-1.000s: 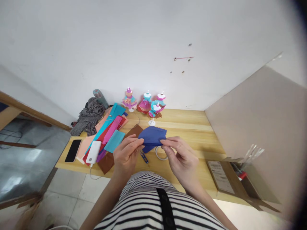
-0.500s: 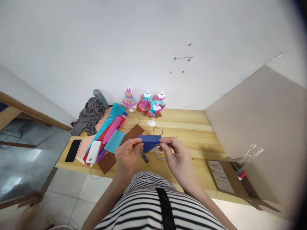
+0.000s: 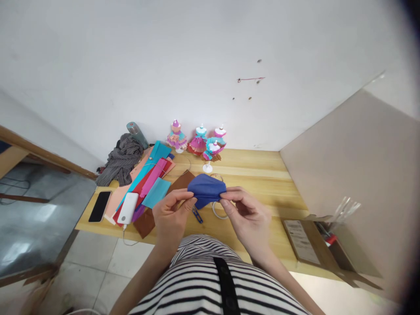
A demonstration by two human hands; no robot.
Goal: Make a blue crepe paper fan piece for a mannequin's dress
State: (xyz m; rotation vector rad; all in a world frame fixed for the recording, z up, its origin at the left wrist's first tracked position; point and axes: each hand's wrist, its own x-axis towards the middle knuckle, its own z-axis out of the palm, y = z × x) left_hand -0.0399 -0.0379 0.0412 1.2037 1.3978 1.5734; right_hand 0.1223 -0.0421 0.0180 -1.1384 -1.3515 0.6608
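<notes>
A piece of dark blue crepe paper (image 3: 206, 188) is stretched between my two hands above the table, folded along its lower part. My left hand (image 3: 172, 214) pinches its left end between thumb and fingers. At the other end my right hand (image 3: 247, 216) pinches the paper the same way. Beneath it on the table lie a blue thread snipper (image 3: 197, 215) and a white ring of tape (image 3: 218, 211), both partly covered. Further back stand several small dress forms (image 3: 197, 142) wearing ruffled paper skirts.
Coloured paper sheets (image 3: 154, 179) lie in a pile on the left, with a white power bank (image 3: 128, 208) and a phone (image 3: 100, 206) nearby. Striped cloth (image 3: 118, 164) and a bottle (image 3: 137, 134) sit behind. An opened cardboard box (image 3: 308, 240) stands at the right.
The blue paper's upper part has opened out wider and taller, showing more of its surface. Both hands keep their pinch, with the right slightly further right.
</notes>
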